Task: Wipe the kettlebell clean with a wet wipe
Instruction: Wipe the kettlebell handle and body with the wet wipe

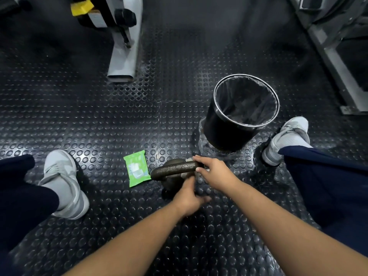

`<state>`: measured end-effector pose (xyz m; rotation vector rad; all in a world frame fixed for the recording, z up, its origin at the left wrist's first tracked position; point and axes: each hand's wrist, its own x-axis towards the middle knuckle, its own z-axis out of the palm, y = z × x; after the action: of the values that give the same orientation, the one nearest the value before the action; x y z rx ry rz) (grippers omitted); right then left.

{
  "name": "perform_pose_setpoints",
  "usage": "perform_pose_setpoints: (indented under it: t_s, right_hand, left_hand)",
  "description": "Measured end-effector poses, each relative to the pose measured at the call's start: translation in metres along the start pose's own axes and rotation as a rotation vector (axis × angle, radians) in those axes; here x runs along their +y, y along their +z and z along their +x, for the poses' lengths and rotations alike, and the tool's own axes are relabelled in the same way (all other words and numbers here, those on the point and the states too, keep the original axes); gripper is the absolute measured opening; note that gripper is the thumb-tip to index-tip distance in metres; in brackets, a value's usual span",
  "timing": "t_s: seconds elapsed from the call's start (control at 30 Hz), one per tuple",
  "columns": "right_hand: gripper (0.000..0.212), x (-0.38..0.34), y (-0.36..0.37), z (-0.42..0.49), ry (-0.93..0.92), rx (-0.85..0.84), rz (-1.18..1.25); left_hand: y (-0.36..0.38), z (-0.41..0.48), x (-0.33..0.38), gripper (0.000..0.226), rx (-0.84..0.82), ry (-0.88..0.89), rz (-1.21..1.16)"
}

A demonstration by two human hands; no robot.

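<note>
A dark, worn kettlebell (171, 169) stands on the studded rubber floor between my feet, its thick handle uppermost. My right hand (214, 172) wraps over the right end of the handle, with a white wet wipe (189, 160) showing under its fingers. My left hand (189, 196) is against the near side of the kettlebell below the handle, fingers curled round it; the body of the bell is mostly hidden behind it. A green pack of wet wipes (137, 170) lies flat on the floor just left of the kettlebell.
A black bin (237, 116) with a clear liner stands just behind and right of the kettlebell. My grey shoes (63, 182) (286, 139) are planted on either side. Grey gym machine frames (124, 56) stand at the back left and back right.
</note>
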<state>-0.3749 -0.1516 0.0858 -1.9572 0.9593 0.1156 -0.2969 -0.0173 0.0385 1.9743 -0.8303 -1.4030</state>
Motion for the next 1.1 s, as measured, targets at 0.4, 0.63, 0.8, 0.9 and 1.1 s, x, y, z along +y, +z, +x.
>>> perform_pose_setpoints:
  t_s: [0.4,0.63,0.8,0.9,1.1]
  right_hand:
    - [0.045,0.005,-0.001,0.004,0.007,-0.003,-0.012]
    - [0.046,0.006,0.002,0.006,0.016,0.011,-0.032]
    - [0.045,0.007,0.002,0.006,0.024,0.004,-0.012]
    - [0.045,0.006,-0.001,0.005,0.015,0.001,-0.003]
    - [0.045,0.002,-0.003,0.001,-0.011,-0.012,0.004]
  left_hand:
    - [-0.026,-0.001,-0.015,0.1,-0.1,0.138,0.332]
    - [-0.04,0.028,0.007,0.087,-0.102,0.003,0.628]
    - [-0.046,0.037,0.007,0.108,-0.161,-0.016,0.828]
    - [-0.042,0.024,0.004,0.105,-0.122,0.077,0.572]
    - [-0.028,0.006,-0.016,0.114,-0.158,0.057,0.166]
